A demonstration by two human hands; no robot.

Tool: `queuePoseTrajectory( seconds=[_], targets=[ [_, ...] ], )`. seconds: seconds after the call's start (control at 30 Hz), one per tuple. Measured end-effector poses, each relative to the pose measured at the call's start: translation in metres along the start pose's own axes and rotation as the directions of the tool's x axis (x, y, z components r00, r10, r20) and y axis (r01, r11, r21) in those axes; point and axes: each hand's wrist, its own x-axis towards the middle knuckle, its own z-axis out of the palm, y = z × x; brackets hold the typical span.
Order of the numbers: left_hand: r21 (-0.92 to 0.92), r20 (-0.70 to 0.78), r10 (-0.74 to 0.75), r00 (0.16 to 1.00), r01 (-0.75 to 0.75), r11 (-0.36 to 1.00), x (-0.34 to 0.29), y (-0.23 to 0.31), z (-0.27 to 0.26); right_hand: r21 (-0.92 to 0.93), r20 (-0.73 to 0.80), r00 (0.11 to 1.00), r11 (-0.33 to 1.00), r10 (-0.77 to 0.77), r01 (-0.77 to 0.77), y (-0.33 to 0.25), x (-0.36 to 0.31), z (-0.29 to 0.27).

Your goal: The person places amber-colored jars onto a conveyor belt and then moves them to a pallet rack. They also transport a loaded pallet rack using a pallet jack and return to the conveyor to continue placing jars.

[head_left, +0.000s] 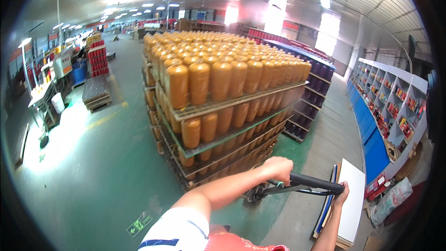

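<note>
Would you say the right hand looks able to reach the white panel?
Probably, once freed: the right hand grips the black handle, but nothing visible stands between it and the white panel; depth is hard to judge.

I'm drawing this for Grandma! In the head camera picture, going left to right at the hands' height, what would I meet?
Stacked shiny gold cylinders, the left hand, a black tubular handle, the right hand, a flat white board, a pale bulging sack.

Green floor sign (139, 224) — white arrows, it seems; print on the pale sack (392, 201) — too blurred to read.
</note>
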Motion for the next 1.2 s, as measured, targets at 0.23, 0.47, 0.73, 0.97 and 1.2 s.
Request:
queuePoseTrajectory(
  seconds=[0.23, 0.47, 0.73, 0.97, 1.2],
  targets=[
    [0.019, -0.082, 0.037, 0.996, -0.035, 0.999, -0.074, 0.004, 0.018, -0.026, 0.014, 1.000, 1.000, -0.011, 0.012, -0.017, -0.081, -0.021],
    [0.022, -0.092, 0.075, 0.993, -0.073, 0.997, -0.127, -0.017, 0.022, -0.064, -0.108, 0.994, 0.998, 0.009, -0.016, -0.031, -0.163, 0.005],
    [0.029, -0.073, 0.196, 0.978, -0.195, 0.980, -0.202, -0.070, -0.009, -0.045, -0.198, 0.980, 0.999, -0.037, 0.029, -0.052, -0.263, 0.058],
    [-0.011, -0.003, 0.327, 0.945, -0.327, 0.945, -0.255, -0.147, -0.039, -0.192, -0.254, 0.964, 0.981, -0.080, 0.031, -0.059, -0.370, 0.116],
    [-0.009, 0.019, 0.380, 0.925, -0.380, 0.925, -0.312, -0.195, -0.067, -0.153, -0.337, 0.941, 0.988, -0.021, -0.033, -0.066, -0.451, 0.190]
  ],
)
